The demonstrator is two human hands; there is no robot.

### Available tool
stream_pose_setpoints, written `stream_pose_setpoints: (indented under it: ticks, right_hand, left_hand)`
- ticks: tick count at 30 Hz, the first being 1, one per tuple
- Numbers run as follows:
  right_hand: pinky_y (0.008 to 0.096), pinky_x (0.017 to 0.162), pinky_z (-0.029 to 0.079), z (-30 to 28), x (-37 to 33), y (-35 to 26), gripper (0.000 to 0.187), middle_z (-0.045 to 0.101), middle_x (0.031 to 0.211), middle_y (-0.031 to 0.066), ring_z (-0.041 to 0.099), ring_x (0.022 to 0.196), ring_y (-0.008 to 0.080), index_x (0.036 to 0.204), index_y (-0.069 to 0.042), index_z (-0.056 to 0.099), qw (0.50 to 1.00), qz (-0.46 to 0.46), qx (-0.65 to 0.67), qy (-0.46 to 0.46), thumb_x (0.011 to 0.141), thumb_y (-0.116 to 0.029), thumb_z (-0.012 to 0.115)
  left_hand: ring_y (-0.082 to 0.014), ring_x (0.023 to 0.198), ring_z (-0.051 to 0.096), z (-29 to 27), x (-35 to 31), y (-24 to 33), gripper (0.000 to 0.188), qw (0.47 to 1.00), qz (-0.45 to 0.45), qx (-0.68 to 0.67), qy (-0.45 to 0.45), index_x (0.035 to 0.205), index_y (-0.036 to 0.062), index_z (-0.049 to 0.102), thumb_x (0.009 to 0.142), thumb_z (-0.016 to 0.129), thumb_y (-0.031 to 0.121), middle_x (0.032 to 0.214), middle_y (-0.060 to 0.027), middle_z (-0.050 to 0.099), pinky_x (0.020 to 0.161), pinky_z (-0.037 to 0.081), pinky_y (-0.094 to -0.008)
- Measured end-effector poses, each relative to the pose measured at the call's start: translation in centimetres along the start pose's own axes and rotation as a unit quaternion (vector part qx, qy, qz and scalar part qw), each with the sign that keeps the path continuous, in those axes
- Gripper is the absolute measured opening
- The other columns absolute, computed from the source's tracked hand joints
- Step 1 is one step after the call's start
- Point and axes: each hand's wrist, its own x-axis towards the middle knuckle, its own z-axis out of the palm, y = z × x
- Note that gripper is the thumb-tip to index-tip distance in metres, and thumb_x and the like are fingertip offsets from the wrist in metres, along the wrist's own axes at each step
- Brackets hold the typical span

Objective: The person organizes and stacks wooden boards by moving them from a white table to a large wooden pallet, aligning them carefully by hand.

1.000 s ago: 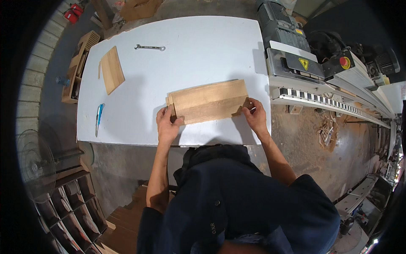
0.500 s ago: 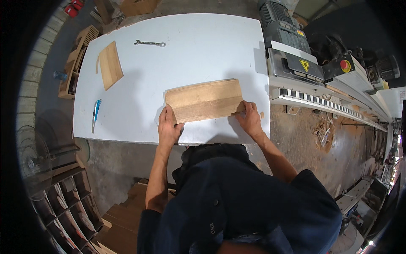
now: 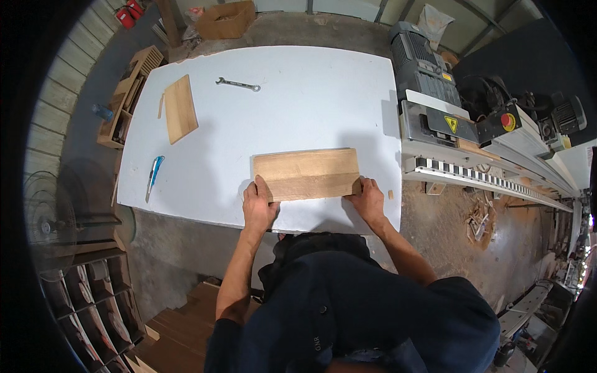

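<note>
A small stack of light brown wooden boards (image 3: 306, 174) lies near the front edge of the white table, its long sides running left to right. My left hand (image 3: 259, 204) grips the stack's near left corner, thumb along the left end. At the near right corner my right hand (image 3: 368, 200) closes on the stack, its fingers curled and partly hidden. Thin layered edges show along the far side of the stack. I cannot tell whether it rests fully on the table.
Left on the white table (image 3: 298, 118) are a slanted wooden board (image 3: 181, 110), a thin wood strip (image 3: 160, 106) and a blue cutter knife (image 3: 154, 177). A wrench (image 3: 238, 84) lies farther back. A wood chip (image 3: 390, 194) sits near the right edge, beside a machine (image 3: 444, 124).
The boards have turned slightly and now lie straighter, their edges more even. Both hands still hold the near corners. The whole view has shifted, so the table sits lower in the picture.
</note>
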Motion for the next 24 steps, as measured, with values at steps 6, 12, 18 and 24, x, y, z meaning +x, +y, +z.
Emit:
stream_pose_setpoints:
  ticks: [6, 12, 18, 24]
  right_hand:
    - [0.0423, 0.075, 0.053, -0.7, 0.1, 0.2, 0.051, 0.066, 0.091, 0.0155, 0.065, 0.088, 0.0338, 0.103, -0.002, 0.062, 0.999, 0.0, -0.048, -0.018, 0.065, -0.027, 0.085]
    - [0.044, 0.076, 0.052, -1.8, 0.8, 1.3, 0.039, 0.066, 0.092, 0.017, 0.065, 0.087, 0.037, 0.096, -0.001, 0.063, 0.996, -0.031, 0.056, -0.061, 0.07, -0.023, 0.081]
    - [0.0447, 0.075, 0.052, -2.0, 0.4, 0.5, 0.034, 0.066, 0.09, 0.0184, 0.064, 0.087, 0.0381, 0.093, -0.001, 0.062, 0.998, -0.015, -0.008, -0.058, 0.073, -0.023, 0.079]
    - [0.0445, 0.069, 0.052, -1.8, 0.6, 1.5, 0.034, 0.066, 0.084, 0.0192, 0.065, 0.079, 0.0386, 0.087, -0.001, 0.061, 0.998, -0.033, 0.027, -0.045, 0.072, -0.024, 0.081]
  left_hand:
    - [-0.0428, 0.107, 0.052, -1.9, 0.5, 0.5, 0.099, 0.999, 0.008, -0.023, -0.032, 0.145, -0.0037, 0.035, 0.063, 0.087, 0.014, 0.113, -0.0263, 0.053, 0.09, 0.048, -0.0467]
    - [-0.0406, 0.102, 0.053, -1.9, 1.0, 0.3, 0.099, 0.998, -0.02, -0.024, -0.053, 0.146, -0.0005, 0.036, 0.062, 0.087, 0.014, 0.107, -0.0233, 0.053, 0.089, 0.048, -0.046]
    - [-0.0408, 0.103, 0.054, -1.7, 0.5, 0.6, 0.094, 0.999, -0.015, -0.004, -0.038, 0.145, 0.0022, 0.038, 0.065, 0.085, 0.012, 0.107, -0.0238, 0.053, 0.088, 0.049, -0.0466]
    - [-0.0404, 0.102, 0.054, -1.0, 0.2, 0.1, 0.089, 1.0, -0.011, -0.008, -0.012, 0.144, 0.0015, 0.039, 0.067, 0.082, 0.011, 0.106, -0.023, 0.054, 0.087, 0.049, -0.0467]
